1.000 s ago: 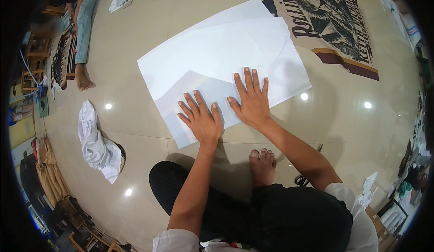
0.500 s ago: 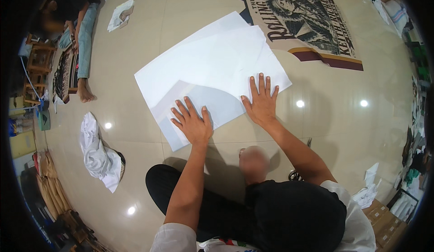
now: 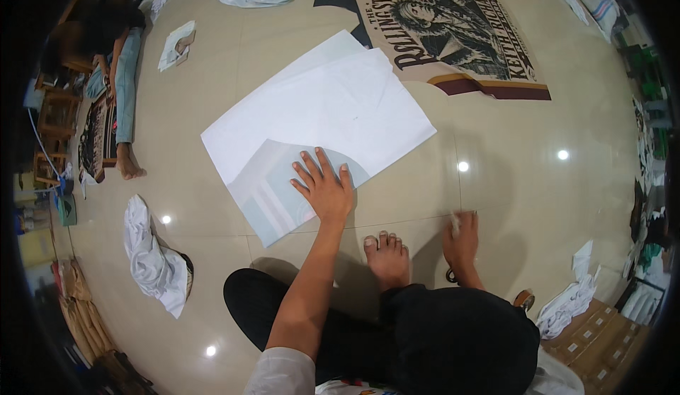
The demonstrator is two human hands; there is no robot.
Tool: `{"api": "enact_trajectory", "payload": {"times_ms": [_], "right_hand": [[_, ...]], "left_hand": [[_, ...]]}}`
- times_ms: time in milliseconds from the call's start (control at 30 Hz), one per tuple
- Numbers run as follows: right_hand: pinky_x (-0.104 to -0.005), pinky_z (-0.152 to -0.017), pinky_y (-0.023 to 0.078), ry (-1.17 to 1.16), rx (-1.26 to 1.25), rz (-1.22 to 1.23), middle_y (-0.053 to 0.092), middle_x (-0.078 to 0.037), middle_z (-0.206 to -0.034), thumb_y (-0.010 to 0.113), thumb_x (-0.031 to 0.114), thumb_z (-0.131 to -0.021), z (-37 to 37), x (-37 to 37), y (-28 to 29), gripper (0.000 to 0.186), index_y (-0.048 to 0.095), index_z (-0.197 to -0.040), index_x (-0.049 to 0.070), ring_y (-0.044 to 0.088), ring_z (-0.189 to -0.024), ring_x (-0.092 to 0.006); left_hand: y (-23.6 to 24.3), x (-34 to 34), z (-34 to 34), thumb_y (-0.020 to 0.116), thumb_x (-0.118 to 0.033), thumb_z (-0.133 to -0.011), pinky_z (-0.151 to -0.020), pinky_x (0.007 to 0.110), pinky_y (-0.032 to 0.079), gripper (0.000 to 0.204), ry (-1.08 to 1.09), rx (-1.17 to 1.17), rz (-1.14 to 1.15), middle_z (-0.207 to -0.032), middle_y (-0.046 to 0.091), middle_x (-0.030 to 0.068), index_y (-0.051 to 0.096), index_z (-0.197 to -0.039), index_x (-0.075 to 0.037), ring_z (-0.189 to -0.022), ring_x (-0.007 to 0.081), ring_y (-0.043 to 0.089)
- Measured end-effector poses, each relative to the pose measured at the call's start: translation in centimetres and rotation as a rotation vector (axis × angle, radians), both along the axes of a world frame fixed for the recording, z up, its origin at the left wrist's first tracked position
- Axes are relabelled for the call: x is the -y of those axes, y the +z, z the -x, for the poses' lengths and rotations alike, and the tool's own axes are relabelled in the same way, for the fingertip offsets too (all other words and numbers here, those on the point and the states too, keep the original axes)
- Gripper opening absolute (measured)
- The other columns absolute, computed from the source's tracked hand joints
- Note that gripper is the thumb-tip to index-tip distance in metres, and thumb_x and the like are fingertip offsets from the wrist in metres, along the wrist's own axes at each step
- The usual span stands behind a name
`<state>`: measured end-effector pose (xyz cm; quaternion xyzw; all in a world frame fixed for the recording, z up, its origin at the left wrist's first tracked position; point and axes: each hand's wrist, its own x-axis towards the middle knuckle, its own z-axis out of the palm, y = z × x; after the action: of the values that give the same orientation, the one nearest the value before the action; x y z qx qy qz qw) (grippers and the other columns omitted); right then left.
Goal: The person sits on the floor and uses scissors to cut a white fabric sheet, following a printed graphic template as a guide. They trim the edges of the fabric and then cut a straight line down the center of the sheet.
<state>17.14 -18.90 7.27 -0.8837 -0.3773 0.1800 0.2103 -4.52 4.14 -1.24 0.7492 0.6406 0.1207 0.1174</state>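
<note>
Two hands were doing different things at this point. The left hand point(image 3: 324, 187) lay flat with fingers spread, palm down on the near edge of the big white sheet point(image 3: 319, 119), right where a pale grey-blue folded-over flap point(image 3: 273, 193) showed. That sheet was spread on the glossy beige tiled floor point(image 3: 496, 182), straight ahead of the person's bare foot point(image 3: 387, 257) and just short of a printed banner point(image 3: 453, 30) with a dark illustration lying further out.

The right hand point(image 3: 462, 239) was off the sheet altogether, down on the floor beside the foot, and something small and pale seemed to sit at its fingertips. Honestly couldn't tell if it was pinching it or just resting there, too blurry.

Off to the left, a crumpled white cloth point(image 3: 150, 253) sat on the tiles, well apart from the sheet. Another person's legs point(image 3: 124, 105) showed at the far left, and cardboard boxes point(image 3: 598, 331) were stacked at the lower right.
</note>
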Motion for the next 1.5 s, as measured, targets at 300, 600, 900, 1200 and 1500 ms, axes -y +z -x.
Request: {"api": "enact_trajectory", "payload": {"times_ms": [300, 600, 900, 1200, 1500], "right_hand": [[-0.0587, -0.1, 0.053, 0.511, 0.216, 0.237, 0.066, -0.022, -0.139, 0.053, 0.027, -0.11, 16.2, -2.0, -4.3, 0.027, 0.064, -0.127, 0.009, 0.064, -0.127, -0.0453], [-0.059, -0.101, 0.053, 0.455, 0.296, 0.198, 0.067, -0.021, -0.139, 0.052, 0.026, -0.11, 16.7, -1.7, -5.3, 0.027, 0.065, -0.127, 0.008, 0.063, -0.13, -0.046], [-0.0557, -0.1, 0.055, 0.618, 0.412, 0.283, 0.066, -0.02, -0.141, 0.05, 0.026, -0.113, 15.6, -0.9, -5.5, 0.029, 0.06, -0.135, 0.009, 0.064, -0.131, -0.0402], [-0.0303, -0.053, 0.048, -0.029, -1.063, 0.139, 0.065, -0.004, -0.068, 0.08, 0.039, -0.101, 1.4, -0.1, -2.7, 0.042, 0.067, -0.086, 0.001, 0.062, -0.057, -0.0134], [-0.0289, -0.05, 0.044, 0.101, -1.059, 0.214, 0.063, -0.004, -0.065, 0.082, 0.037, -0.1, 1.5, -5.5, -4.1, 0.041, 0.066, -0.088, 0.002, 0.058, -0.053, -0.0119]], "left_hand": [[0.6, 0.3, -0.3, 0.045, -0.052, -0.111, -0.131, 0.073, 0.003, 0.079, 0.046, -0.027, 0.011, -0.182, 0.018, 0.0264, 0.027, -0.176, -0.009, -0.167, 0.0534, 0.009], [1.0, 0.3, -0.2, 0.047, -0.052, -0.11, -0.132, 0.072, 0.004, 0.079, 0.063, 0.022, 0.044, -0.181, 0.022, 0.0246, 0.03, -0.175, -0.01, -0.167, 0.0518, 0.011], [0.4, 0.5, -0.3, 0.049, -0.05, -0.11, -0.131, 0.072, 0.007, 0.079, 0.068, 0.028, -0.05, -0.18, 0.025, 0.0245, 0.032, -0.174, -0.008, -0.166, 0.0525, 0.015], [0.3, 0.4, -0.2, 0.04, -0.053, -0.113, -0.133, 0.069, 0.006, 0.083, 0.076, 0.028, 0.002, -0.181, 0.024, 0.0221, 0.026, -0.172, 0.004, -0.168, 0.0492, 0.014], [0.8, 0.2, -0.1, 0.036, -0.055, -0.114, -0.135, 0.067, 0.006, 0.083, 0.075, -0.014, 0.049, -0.182, 0.022, 0.0191, 0.025, -0.173, 0.002, -0.169, 0.0464, 0.013]]}}
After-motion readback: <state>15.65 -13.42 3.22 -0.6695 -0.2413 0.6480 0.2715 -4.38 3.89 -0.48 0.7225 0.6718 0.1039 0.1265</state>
